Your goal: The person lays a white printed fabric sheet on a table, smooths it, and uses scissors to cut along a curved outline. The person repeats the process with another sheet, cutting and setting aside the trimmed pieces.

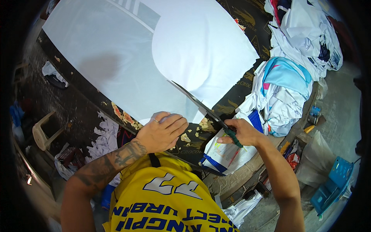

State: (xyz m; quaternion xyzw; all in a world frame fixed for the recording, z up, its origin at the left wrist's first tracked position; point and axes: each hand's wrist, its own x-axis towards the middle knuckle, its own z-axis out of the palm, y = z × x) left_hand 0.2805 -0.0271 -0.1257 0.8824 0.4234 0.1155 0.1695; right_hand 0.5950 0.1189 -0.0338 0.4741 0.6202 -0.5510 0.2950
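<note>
My right hand (243, 133) grips a pair of long dark scissors (197, 101) by handles wrapped in green cloth. Their blades reach up and left into a large white fabric sheet (116, 73), with the tip near a curved edge between its greyer part and a brighter white part (205, 42). Whether the blades are apart is hard to make out. At the sheet's near edge rests my left hand (164, 131), palm down, a ring on one finger, its fingers stretched out and holding nothing. Both lie over a dark table covering (185, 149) with gold patterns.
Piled white and light-blue cloth (288, 92) sits along the table's right side. A white and blue packet (228, 154) lies beside my right hand. A blue plastic chair (332, 185) stands at lower right, a beige stool (42, 131) at left. White scraps (104, 135) hang left of me.
</note>
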